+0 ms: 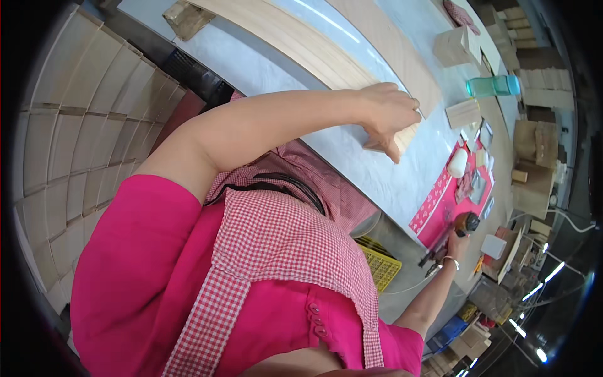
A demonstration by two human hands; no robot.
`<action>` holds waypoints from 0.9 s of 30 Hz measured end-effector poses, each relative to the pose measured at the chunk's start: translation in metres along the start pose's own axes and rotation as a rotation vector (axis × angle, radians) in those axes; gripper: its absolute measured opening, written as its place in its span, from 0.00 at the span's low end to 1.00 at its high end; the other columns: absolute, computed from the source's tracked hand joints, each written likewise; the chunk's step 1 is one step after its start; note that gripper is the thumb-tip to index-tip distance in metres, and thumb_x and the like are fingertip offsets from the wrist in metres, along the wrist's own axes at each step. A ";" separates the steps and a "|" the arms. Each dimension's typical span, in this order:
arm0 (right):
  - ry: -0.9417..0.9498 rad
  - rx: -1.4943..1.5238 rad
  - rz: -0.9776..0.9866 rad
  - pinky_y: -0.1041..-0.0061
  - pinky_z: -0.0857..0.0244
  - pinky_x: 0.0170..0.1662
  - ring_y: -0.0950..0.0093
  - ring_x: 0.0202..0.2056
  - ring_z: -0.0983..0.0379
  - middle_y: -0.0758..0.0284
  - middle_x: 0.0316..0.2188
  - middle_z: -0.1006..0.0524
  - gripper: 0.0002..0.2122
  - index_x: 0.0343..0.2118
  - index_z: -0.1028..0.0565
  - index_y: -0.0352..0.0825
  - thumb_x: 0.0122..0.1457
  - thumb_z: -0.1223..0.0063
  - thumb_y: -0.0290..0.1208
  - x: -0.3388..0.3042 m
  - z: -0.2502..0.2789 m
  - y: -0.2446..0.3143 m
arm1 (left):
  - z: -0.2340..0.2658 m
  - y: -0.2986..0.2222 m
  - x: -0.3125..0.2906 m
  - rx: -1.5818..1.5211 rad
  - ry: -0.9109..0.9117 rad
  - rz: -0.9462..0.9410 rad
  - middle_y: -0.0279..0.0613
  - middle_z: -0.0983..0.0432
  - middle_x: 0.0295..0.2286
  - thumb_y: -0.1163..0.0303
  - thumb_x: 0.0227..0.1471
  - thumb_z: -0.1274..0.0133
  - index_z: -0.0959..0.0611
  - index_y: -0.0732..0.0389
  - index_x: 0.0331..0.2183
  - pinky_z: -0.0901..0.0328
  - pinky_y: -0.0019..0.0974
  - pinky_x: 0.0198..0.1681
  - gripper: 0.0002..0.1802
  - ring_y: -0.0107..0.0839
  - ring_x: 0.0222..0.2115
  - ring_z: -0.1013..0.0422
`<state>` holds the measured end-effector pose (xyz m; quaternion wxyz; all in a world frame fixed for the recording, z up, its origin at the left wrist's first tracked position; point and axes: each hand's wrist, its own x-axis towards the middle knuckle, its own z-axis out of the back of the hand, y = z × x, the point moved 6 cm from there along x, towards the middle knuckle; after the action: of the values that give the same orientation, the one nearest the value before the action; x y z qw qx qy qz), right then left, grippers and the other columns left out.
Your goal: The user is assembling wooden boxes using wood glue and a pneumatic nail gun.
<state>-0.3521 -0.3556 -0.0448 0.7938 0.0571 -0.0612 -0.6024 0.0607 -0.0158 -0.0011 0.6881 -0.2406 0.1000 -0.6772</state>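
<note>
My left hand (pixel 391 118) is closed over the end of a long pale wooden board (pixel 308 53) on the light grey tabletop (pixel 377 182). Its thumb presses down beside the board's end, and the palm hides part of the wood. Further right, past the table's corner, my right hand (pixel 460 242) is wrapped round a dark tool (pixel 466 223) with a rounded brown and black end. Its exact kind I cannot make out. Beside the tool lies a pink patterned mat (pixel 433 217) with a white rounded object (pixel 458 163) and small items on it.
A second flat board (pixel 402 53) lies beyond the first. Past it stand a wooden block (pixel 463 114), a stack of pale pieces (pixel 455 47) and a teal bottle (pixel 493 86). Stacked wooden pieces (pixel 81 125) rise at the left. A yellow crate (pixel 380 267) sits below the table edge.
</note>
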 end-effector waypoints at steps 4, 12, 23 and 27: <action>0.169 0.268 0.218 0.75 0.38 0.21 0.80 0.19 0.31 0.71 0.21 0.24 0.14 0.35 0.24 0.26 0.47 0.35 0.28 -0.048 0.054 0.107 | 0.006 -0.005 -0.007 0.082 0.032 -0.022 0.44 0.26 0.33 0.45 0.28 0.32 0.22 0.63 0.37 0.38 0.41 0.43 0.38 0.42 0.40 0.29; 0.315 0.284 0.681 0.73 0.31 0.42 0.73 0.37 0.24 0.62 0.36 0.21 0.19 0.41 0.26 0.27 0.46 0.32 0.25 -0.151 0.124 0.279 | 0.000 -0.005 -0.003 0.076 0.066 0.016 0.42 0.25 0.34 0.49 0.27 0.29 0.22 0.63 0.36 0.38 0.41 0.44 0.36 0.40 0.41 0.28; 0.396 0.182 0.825 0.73 0.29 0.40 0.74 0.38 0.25 0.64 0.38 0.21 0.22 0.43 0.25 0.28 0.45 0.29 0.25 -0.162 0.117 0.328 | 0.002 -0.005 -0.006 0.091 0.020 0.010 0.43 0.24 0.36 0.52 0.28 0.29 0.22 0.63 0.36 0.38 0.41 0.47 0.34 0.40 0.43 0.28; 0.372 0.149 0.872 0.73 0.29 0.40 0.74 0.37 0.25 0.63 0.38 0.21 0.22 0.44 0.25 0.28 0.45 0.29 0.24 -0.163 0.116 0.332 | 0.003 -0.005 -0.006 0.076 0.008 0.008 0.43 0.24 0.35 0.53 0.28 0.28 0.22 0.63 0.36 0.38 0.41 0.47 0.34 0.40 0.43 0.28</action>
<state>-0.0997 -0.1116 0.1197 0.9636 0.1899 0.0206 -0.1869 0.0572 -0.0087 0.0025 0.6992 -0.2112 0.0779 -0.6785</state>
